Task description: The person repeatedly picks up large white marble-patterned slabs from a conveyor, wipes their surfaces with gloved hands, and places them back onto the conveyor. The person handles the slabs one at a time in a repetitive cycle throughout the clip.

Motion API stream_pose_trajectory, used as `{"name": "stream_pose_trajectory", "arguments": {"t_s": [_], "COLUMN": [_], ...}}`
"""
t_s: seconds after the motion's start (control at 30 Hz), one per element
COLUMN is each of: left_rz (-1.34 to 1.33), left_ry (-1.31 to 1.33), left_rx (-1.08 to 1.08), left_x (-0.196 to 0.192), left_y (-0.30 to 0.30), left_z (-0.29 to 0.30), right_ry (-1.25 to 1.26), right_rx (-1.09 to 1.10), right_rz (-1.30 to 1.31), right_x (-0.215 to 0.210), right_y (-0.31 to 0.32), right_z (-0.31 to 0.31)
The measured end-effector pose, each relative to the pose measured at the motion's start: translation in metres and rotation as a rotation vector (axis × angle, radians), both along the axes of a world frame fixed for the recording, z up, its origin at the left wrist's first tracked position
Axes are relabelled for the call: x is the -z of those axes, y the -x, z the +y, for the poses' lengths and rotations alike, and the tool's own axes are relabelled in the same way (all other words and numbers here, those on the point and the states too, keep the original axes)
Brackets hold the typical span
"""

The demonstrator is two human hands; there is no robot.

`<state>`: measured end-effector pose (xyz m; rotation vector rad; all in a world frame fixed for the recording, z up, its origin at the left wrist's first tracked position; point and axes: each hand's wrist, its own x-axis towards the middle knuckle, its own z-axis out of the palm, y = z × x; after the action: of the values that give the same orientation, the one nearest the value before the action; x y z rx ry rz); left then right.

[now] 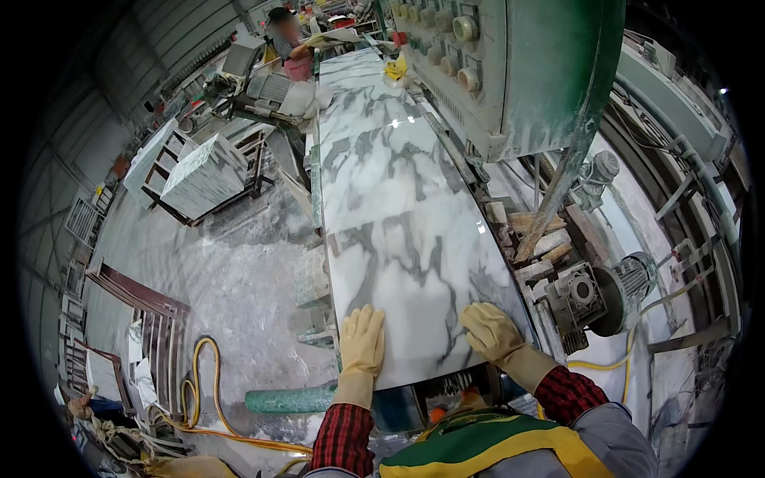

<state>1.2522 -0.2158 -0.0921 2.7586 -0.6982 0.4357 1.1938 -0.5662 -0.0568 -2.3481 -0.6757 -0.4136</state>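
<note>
A polished white marble slab (398,295) with grey veins lies flat on a long machine bed before me. Further marble slabs (382,167) follow it in a line toward the far end. My left hand (362,342), in a cream rubber glove, rests on the slab's near left corner with its fingers stretched forward. My right hand (490,331), gloved alike, lies on the slab near its right edge, its fingers slightly bent. Neither hand holds a loose thing. The slab's near edge is just in front of my green and yellow apron (478,446).
A green control cabinet (550,80) overhangs the right side. Motors (629,279) and wood pieces line that edge. On the left floor are a rack with stacked slabs (207,179), a yellow hose (215,374) and a green pipe (291,400). Another person (287,40) stands at the far end.
</note>
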Motion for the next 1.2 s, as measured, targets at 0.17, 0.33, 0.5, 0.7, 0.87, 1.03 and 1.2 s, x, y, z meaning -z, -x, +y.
{"name": "stream_pose_trajectory", "arguments": {"t_s": [0.17, 0.33, 0.5, 0.7, 0.87, 1.03, 1.2], "left_rz": [-0.015, 0.047, 0.002, -0.048, -0.034, 0.2, 0.235], "left_ry": [0.013, 0.001, 0.04, 0.099, 0.173, 0.08, 0.001], "left_rx": [0.004, -0.029, -0.028, -0.119, -0.202, -0.651, -0.903], "left_x": [0.003, 0.001, 0.011, 0.008, -0.003, -0.01, -0.014], "left_y": [-0.007, -0.009, -0.014, 0.025, 0.176, 0.367, 0.605], "left_z": [0.001, 0.0, 0.002, -0.013, 0.009, 0.039, 0.016], "right_ry": [0.001, 0.053, 0.088, 0.236, 0.239, 0.221, 0.246], "right_rx": [0.003, -0.012, 0.017, 0.061, 0.01, -0.03, -0.04], "right_rz": [-0.016, -0.076, -0.099, 0.097, 0.021, -0.1, -0.233], "right_x": [0.002, 0.01, 0.027, 0.023, 0.063, 0.108, 0.157], "right_y": [-0.003, -0.005, -0.004, -0.005, -0.017, -0.049, -0.073], "right_z": [0.001, -0.002, -0.006, -0.008, -0.013, -0.042, -0.06]}}
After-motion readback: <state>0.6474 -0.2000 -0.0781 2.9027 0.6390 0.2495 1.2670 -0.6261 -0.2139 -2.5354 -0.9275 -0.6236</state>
